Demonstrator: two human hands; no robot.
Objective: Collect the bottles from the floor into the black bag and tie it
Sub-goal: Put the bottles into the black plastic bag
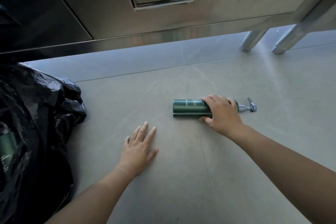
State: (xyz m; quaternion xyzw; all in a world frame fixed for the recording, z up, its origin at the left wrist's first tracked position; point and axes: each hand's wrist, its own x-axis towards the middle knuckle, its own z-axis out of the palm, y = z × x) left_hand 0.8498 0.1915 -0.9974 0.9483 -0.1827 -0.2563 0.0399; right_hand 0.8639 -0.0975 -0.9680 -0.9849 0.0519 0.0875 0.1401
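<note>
A dark green pump bottle [189, 108] with a silver pump head lies on its side on the grey floor, pump pointing right. My right hand [221, 113] is wrapped over its upper end, fingers on the far side and thumb on the near side. My left hand [139, 148] hovers flat over the floor with fingers spread, holding nothing. The crumpled black bag [41, 107] sits at the left, its mouth facing me. Another green bottle [7, 144] shows inside it at the left edge.
A stainless steel cabinet [163, 14] with a small hatch runs along the far side. Two round metal legs [283, 42] stand at the back right. Grey floor tiles [181, 187] stretch between my arms and to the right.
</note>
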